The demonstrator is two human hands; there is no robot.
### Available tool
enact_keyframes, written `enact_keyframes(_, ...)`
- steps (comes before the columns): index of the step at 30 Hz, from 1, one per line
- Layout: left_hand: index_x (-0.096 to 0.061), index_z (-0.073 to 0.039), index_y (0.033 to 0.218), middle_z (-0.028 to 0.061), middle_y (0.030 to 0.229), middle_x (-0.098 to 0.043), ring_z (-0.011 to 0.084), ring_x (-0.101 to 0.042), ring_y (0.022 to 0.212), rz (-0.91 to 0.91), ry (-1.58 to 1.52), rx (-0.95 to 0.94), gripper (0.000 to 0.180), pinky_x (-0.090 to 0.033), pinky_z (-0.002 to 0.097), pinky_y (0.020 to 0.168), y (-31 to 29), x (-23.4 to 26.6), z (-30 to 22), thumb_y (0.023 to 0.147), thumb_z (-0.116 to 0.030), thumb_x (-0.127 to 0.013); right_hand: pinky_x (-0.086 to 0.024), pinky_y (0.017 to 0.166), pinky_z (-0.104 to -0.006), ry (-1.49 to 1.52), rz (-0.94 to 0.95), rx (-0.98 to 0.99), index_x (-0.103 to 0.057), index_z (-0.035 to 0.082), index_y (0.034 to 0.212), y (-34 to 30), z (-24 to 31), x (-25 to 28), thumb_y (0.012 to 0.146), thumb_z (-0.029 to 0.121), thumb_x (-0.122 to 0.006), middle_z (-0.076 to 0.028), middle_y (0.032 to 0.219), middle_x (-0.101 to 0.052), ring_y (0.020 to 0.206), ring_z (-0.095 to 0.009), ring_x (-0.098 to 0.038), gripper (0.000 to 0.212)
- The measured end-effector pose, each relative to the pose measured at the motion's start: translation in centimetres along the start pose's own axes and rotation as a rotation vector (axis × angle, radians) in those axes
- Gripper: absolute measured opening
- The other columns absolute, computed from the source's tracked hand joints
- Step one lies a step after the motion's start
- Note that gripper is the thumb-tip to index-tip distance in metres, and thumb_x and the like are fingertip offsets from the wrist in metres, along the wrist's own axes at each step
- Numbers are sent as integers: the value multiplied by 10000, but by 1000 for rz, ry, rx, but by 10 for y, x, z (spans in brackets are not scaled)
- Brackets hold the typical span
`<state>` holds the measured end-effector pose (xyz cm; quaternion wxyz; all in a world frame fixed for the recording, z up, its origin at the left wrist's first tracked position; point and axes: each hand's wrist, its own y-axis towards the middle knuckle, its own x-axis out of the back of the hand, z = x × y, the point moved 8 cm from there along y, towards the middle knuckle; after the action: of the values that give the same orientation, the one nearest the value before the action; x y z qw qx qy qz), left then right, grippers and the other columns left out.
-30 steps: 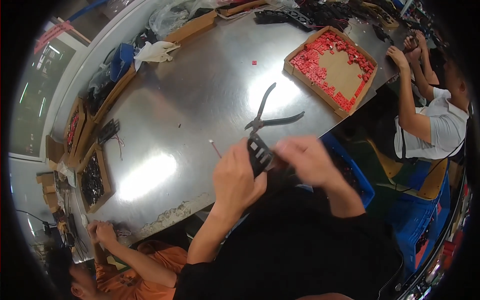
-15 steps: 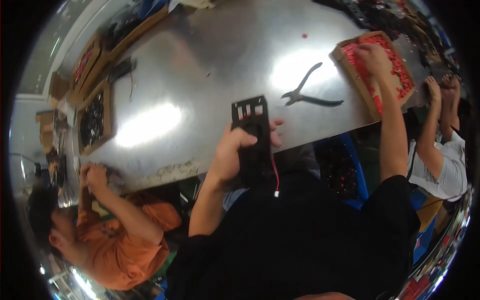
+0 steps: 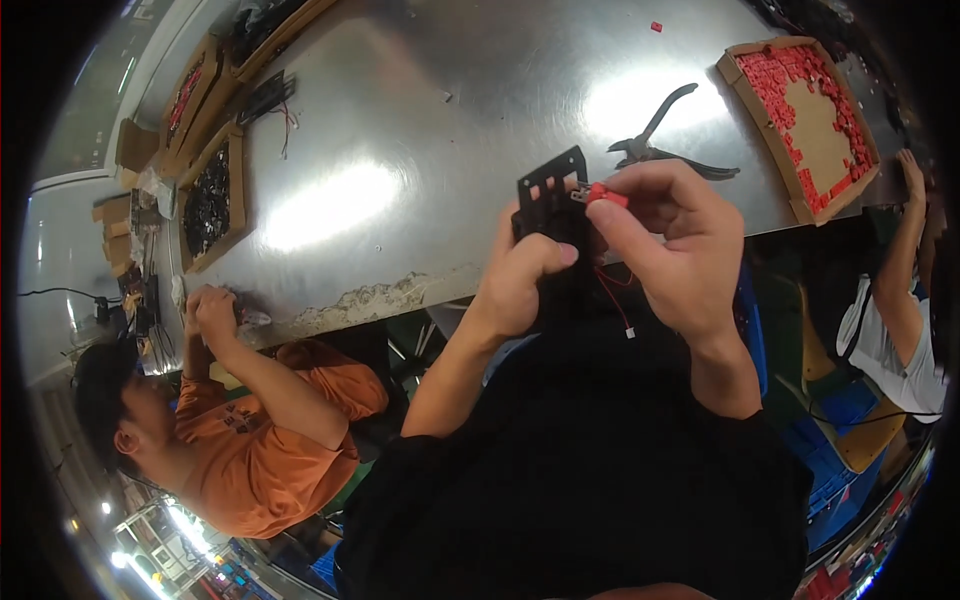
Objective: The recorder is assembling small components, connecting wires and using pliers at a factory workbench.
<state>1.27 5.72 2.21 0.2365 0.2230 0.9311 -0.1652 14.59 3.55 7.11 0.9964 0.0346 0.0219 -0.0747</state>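
Observation:
My left hand (image 3: 518, 285) is wrapped round a black plastic housing (image 3: 548, 208), its thumb lying across the front. Rectangular cutouts run along the top end of the housing. From its lower part hangs a thin red wire (image 3: 612, 293) that ends in a small white connector (image 3: 630, 333). Between thumb and fingers, my right hand (image 3: 690, 245) pinches a small red switch-like part (image 3: 608, 196) with metal prongs. The prongs point left, close beside the cutouts; whether they touch the housing I cannot tell.
Diagonal cutters (image 3: 655, 150) lie beyond my right hand on the metal table (image 3: 450, 150). A cardboard tray (image 3: 790, 165) of red parts stands at the right. Boxes of black parts (image 3: 210, 205) line the left. A co-worker in orange (image 3: 265, 450) sits left, another in white (image 3: 890, 340) right.
My right hand has come back from the cardboard tray to the housing, now with a red part in its fingers. The housing has tilted in my left hand.

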Motion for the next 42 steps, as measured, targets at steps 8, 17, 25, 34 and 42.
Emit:
enact_keyframes(8,-545,-10,1098,33,862,-553,117,-514,794,-3,186,-5,350,-434,266,730,-7,0,-3,758,-87,-577,-550,762,-221,0,30,34,-670,-53,1022,0,-5,0,873,-38,-721,-70,926,-709,844,-107,-681,158)
enact_keyframes(17,-502,-13,1050,50,854,-533,125,-538,746,121,268,93,317,-465,276,672,-12,4,5,762,-111,-594,-564,720,-225,-197,66,268,-691,-56,1001,-7,2,-7,862,-46,-728,-90,903,-718,819,-121,-695,144)
enact_keyframes(25,-526,-13,1065,50,797,-561,124,-557,671,23,330,118,303,-475,280,620,-13,16,6,782,-106,-583,-578,732,-245,145,-45,37,-689,-65,1064,-14,-35,-12,861,-41,-733,-133,951,-732,852,-141,-706,210)
enact_keyframes(34,-543,-8,1081,31,745,-557,113,-539,646,58,337,167,315,-462,276,600,-13,17,3,796,-139,-572,-566,660,-283,-493,-16,530,-706,-14,1049,-20,-1,-17,803,-55,-739,-121,951,-714,791,-216,-714,252)
enact_keyframes(42,-530,14,1081,77,757,-576,151,-562,620,21,597,211,341,-470,305,595,-15,22,9,786,-150,-579,-560,642,-295,-778,-74,512,-694,56,1164,-29,0,-17,771,-38,-772,-88,877,-709,745,-194,-707,412)
